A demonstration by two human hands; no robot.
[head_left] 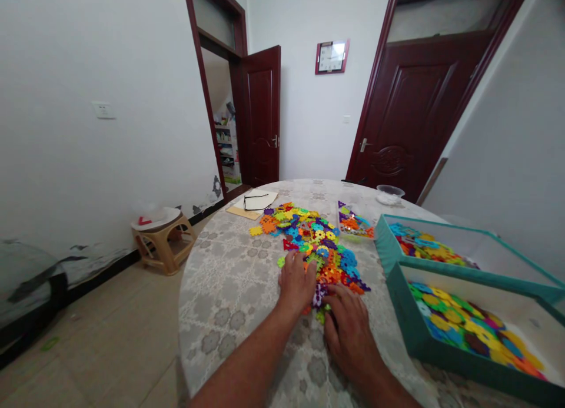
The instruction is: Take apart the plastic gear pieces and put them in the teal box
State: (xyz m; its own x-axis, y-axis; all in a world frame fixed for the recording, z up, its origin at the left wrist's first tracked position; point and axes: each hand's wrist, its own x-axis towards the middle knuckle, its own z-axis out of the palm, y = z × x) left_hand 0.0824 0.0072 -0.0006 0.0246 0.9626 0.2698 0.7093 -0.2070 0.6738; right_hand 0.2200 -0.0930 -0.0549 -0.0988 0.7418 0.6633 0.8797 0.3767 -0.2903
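Note:
A loose pile of colourful plastic gear-shaped pieces (318,234) spreads over the table in front of me. My left hand (296,281) lies on the near left part of the pile, fingers stretched forward and thumb apart, touching pieces. Close by on the right, my right hand (351,322) rests low at the pile's near edge, with its fingers bent and the thumb apart from them. Between the two hands are a purple piece (318,295), partly covered by my fingers, and a small lime-green piece (321,315). I see nothing held in either hand.
Two teal boxes, a far one (382,246) and a near one (399,319), hold more pieces on the right. Behind the pile stand a clear tray (356,234) of small pieces and a clear bowl (390,193). Glasses (256,203) lie on papers at the back left.

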